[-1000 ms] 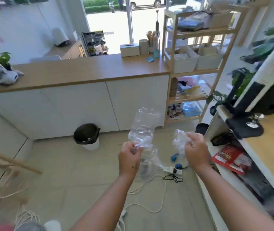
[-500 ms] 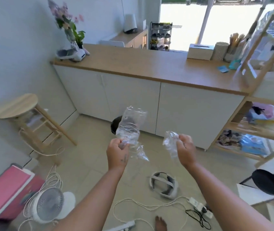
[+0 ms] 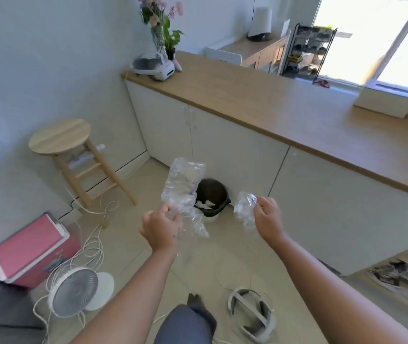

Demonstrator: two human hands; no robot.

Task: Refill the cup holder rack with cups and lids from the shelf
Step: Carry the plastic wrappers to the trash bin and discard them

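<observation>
Clear plastic wrap (image 3: pixel 184 187) is standing crumpled in the closed left hand (image 3: pixel 161 228) while the right hand (image 3: pixel 268 219) is pinching a smaller clear wad (image 3: pixel 245 209), both hovering over open floor before the bin (image 3: pixel 211 201) at 12 o'clock, its contents blurring indistinctly.

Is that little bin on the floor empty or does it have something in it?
Not empty: the bin has a dark liner with some white scraps lying inside.
</observation>
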